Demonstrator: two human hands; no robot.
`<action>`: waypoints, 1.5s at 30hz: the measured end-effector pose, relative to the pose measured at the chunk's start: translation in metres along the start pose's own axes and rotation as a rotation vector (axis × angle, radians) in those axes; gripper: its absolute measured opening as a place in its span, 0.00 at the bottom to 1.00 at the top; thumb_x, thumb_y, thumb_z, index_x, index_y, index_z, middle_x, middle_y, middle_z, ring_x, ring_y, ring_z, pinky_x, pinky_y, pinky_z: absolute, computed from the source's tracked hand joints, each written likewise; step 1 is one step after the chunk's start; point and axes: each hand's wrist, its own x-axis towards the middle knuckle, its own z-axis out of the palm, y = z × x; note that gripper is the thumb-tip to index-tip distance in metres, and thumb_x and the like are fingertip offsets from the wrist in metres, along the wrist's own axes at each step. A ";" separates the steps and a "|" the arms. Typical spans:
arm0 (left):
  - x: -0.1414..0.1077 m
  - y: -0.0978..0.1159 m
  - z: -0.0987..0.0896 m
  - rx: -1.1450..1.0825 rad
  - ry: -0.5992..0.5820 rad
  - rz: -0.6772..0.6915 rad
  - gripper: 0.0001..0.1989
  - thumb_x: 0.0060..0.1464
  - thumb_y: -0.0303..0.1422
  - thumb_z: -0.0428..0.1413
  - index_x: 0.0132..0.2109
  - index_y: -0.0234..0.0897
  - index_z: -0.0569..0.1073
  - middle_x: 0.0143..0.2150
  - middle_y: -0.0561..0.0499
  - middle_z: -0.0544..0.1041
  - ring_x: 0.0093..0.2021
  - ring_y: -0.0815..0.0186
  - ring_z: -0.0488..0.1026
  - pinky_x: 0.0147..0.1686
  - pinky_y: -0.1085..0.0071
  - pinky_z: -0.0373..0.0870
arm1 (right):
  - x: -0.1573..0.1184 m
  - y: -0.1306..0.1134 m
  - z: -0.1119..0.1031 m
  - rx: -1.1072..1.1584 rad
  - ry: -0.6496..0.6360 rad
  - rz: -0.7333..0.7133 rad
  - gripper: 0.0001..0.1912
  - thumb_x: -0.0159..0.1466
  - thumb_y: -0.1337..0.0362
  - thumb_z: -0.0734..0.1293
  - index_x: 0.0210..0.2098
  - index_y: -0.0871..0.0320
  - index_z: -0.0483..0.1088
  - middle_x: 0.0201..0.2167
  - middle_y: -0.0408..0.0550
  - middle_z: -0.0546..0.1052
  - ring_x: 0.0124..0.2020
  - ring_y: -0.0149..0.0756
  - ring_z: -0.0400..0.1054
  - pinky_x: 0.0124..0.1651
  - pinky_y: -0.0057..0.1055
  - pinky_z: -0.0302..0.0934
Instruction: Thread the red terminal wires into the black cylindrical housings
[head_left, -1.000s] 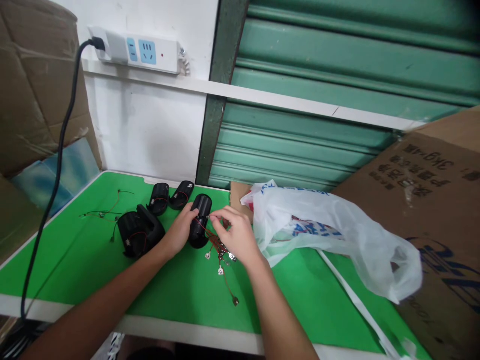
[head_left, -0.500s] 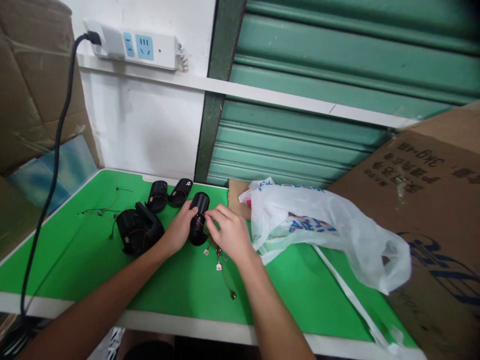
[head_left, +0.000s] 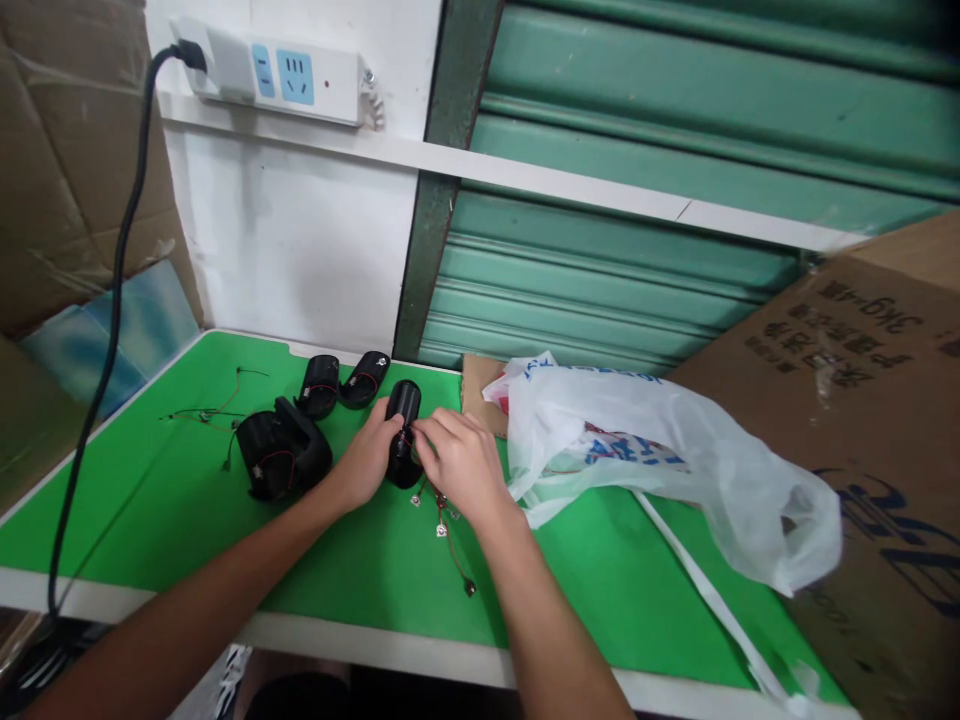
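Note:
My left hand (head_left: 367,462) is closed around the left side of a black rounded plastic housing (head_left: 405,400), thumb lying on its upper face. Against the right side of that housing, my right hand (head_left: 466,468) pinches a thin red wire (head_left: 412,430) between thumb and fingertips; the exact grip is small and partly hidden. Below the right hand, several thin wires with small square circuit pieces (head_left: 441,530) lie on the green tabletop. Left of my left hand sits a bulkier black housing (head_left: 281,455). Two smaller black housings (head_left: 319,386) with red wires stand behind it.
More loose thin wires (head_left: 201,413) lie at the table's left. A white plastic bag (head_left: 630,430) covers the right part, over a cardboard piece (head_left: 480,395). Large cardboard boxes (head_left: 862,450) flank the table. A black power cable (head_left: 120,270) hangs from a wall socket strip (head_left: 330,88).
The whole view has shifted slightly. Both hands stay at the black housing, with the right fingertips still at the red wire and only small finger movement.

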 end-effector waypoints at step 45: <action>0.004 -0.007 -0.002 0.034 -0.049 0.028 0.15 0.64 0.40 0.44 0.50 0.37 0.68 0.47 0.48 0.73 0.51 0.59 0.69 0.56 0.64 0.62 | -0.001 -0.002 0.006 -0.023 0.116 -0.024 0.08 0.70 0.69 0.65 0.36 0.58 0.75 0.31 0.47 0.77 0.35 0.40 0.68 0.39 0.36 0.57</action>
